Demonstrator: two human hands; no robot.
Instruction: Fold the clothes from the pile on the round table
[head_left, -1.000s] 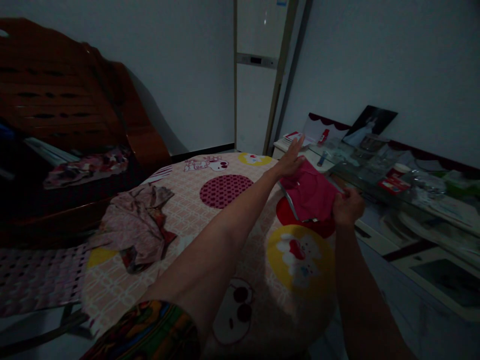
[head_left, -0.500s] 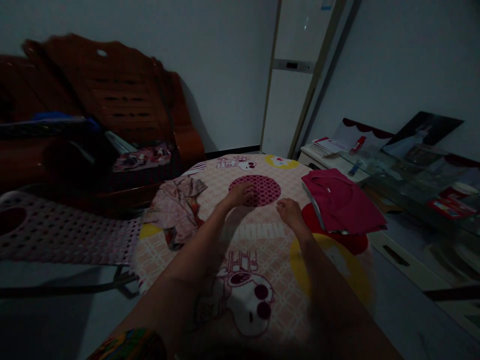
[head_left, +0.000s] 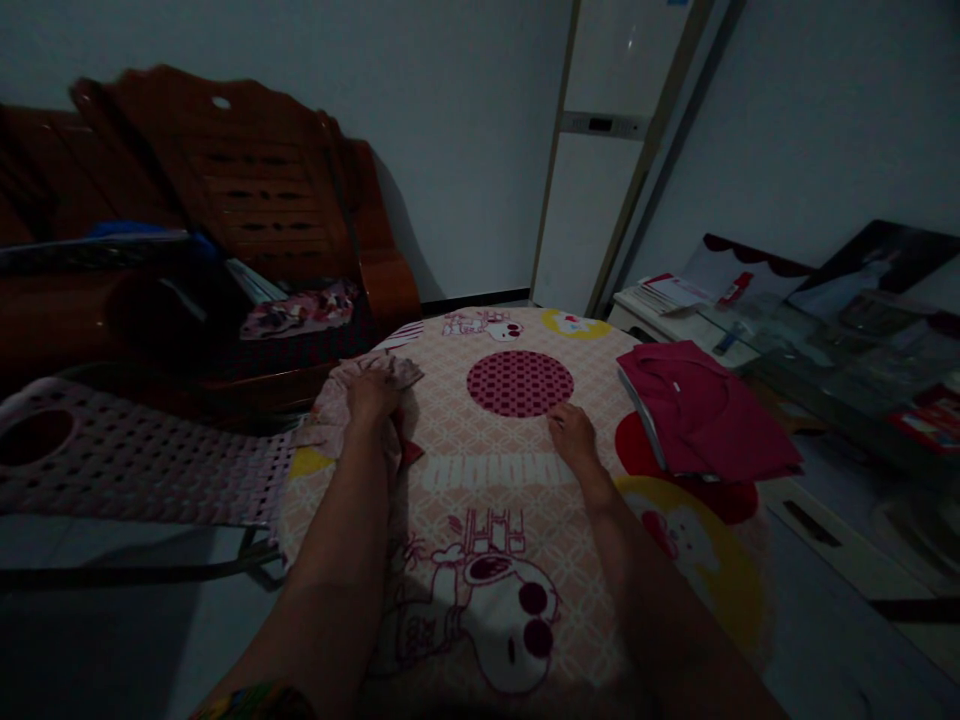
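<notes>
Left hand on crumpled pink cloth, centre-left of frame; grip unclear. Right hand mid-frame, fingers loosely curled together, near desk.

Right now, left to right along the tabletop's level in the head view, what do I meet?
Woven chair, crumpled pale pink cloth with the left hand on it, right hand, folded dark pink garment, red box.

Let go of the folded pink garment, drew the right hand back over the table, and brought the left hand across onto the crumpled pale cloth.
</notes>
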